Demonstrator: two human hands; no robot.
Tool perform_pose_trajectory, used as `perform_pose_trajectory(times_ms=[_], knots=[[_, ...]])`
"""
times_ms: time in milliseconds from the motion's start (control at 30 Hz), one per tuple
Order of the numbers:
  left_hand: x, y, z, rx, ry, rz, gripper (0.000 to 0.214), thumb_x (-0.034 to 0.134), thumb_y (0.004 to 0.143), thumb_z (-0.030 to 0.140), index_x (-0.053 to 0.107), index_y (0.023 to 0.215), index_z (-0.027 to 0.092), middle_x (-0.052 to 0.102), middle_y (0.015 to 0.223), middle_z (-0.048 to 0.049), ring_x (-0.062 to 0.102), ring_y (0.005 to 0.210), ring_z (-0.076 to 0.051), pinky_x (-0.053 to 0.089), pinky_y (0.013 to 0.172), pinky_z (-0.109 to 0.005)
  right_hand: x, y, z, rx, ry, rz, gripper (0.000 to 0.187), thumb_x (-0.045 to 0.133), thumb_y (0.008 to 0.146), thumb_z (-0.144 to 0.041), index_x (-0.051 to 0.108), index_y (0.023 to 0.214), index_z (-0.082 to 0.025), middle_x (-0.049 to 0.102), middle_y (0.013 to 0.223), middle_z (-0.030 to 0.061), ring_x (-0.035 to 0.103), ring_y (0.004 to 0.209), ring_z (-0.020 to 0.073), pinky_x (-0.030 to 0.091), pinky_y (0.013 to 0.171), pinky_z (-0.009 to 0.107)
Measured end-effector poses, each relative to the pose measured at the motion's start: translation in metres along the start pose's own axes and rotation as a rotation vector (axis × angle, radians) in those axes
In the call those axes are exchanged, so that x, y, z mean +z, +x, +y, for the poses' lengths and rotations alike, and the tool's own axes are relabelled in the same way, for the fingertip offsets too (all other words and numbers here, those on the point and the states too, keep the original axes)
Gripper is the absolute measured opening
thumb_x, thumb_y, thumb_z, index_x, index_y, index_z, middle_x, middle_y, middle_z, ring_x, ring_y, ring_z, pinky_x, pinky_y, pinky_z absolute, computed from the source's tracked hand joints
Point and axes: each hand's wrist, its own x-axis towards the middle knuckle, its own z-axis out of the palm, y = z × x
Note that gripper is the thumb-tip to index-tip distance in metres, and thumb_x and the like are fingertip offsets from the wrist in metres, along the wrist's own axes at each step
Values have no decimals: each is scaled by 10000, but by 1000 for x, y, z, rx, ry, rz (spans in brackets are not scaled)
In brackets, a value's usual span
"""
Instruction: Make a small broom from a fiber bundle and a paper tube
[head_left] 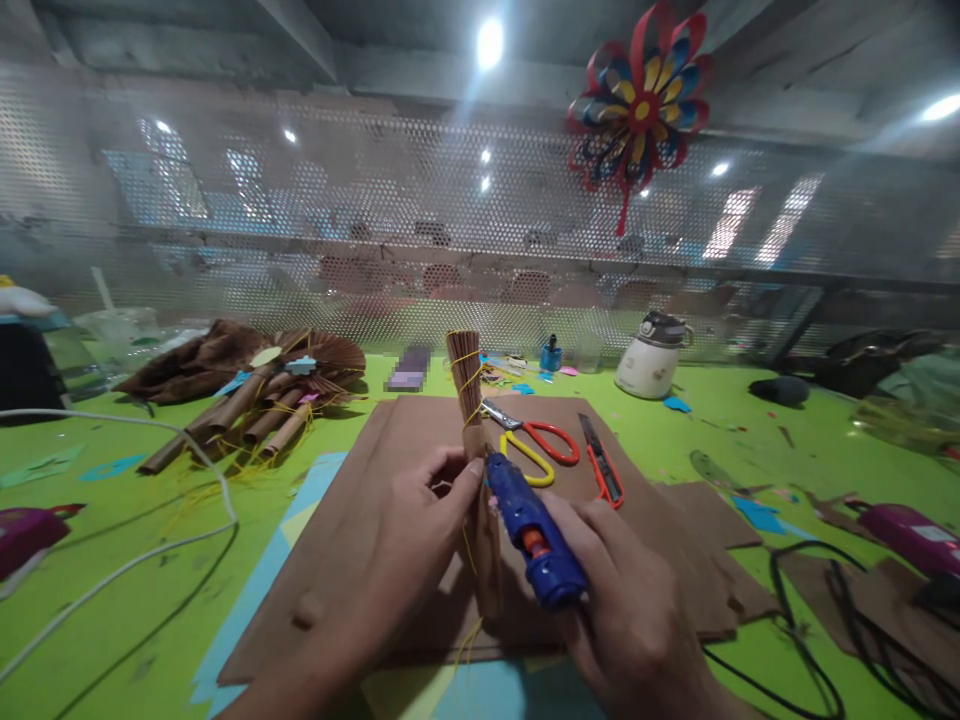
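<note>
My left hand (427, 520) pinches a folded brown paper fan (465, 375), its pleats bunched at the top and yellow string wound around them. The fan stands nearly upright over the cardboard. In my right hand (630, 580) is a blue hot glue gun (529, 530), its nozzle at the fan's handle just beside my left thumb. Whether the nozzle touches the paper I cannot tell. Beyond it, scissors (551, 440) with one red and one yellow handle lie on the brown cardboard (367, 500). A red and black box cutter (601, 465) lies to their right.
Several finished-looking brown fans (270, 400) are piled at left. A white cable (225, 490) loops across the green table (150, 580); a black cable (787, 640) runs at right. A white jug (651, 358) and a small blue bottle (550, 355) stand at the back. Paper scraps (757, 513) lie around.
</note>
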Motion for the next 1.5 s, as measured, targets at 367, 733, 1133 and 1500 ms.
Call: perform_pose_trajectory(times_ms=[367, 733, 1133, 1500], knots=[[-2, -3, 2, 92, 243, 10, 204, 531, 748, 324, 684, 749, 189, 700, 750, -58, 635, 723, -218, 484, 653, -297, -4, -2, -3, -36, -58, -55, 414, 390, 885, -142, 400, 1294, -75, 578, 1002, 179, 588, 847, 251, 524, 656, 340], [-5, -1, 11, 78, 288, 20, 190, 511, 731, 292, 668, 680, 196, 699, 756, -68, 628, 704, -218, 493, 653, -303, -3, -5, -6, -84, -103, -65, 407, 390, 850, -94, 457, 1250, -63, 606, 953, 175, 605, 861, 256, 530, 650, 332], [-13, 7, 1, 12, -4, 77, 138, 643, 669, 294, 694, 754, 198, 700, 777, -62, 610, 724, -223, 472, 607, -279, -6, -8, -2, -87, -37, -116, 431, 397, 832, -93, 457, 1258, -83, 620, 959, 162, 626, 862, 246, 542, 666, 326], [-16, 17, -12, -271, -507, -191, 127, 644, 759, 179, 677, 875, 138, 679, 854, -53, 620, 734, -130, 491, 672, -207, -15, 3, 18, 145, 41, 103, 296, 543, 847, -217, 550, 1137, -158, 684, 942, 100, 673, 811, 223, 548, 692, 306]])
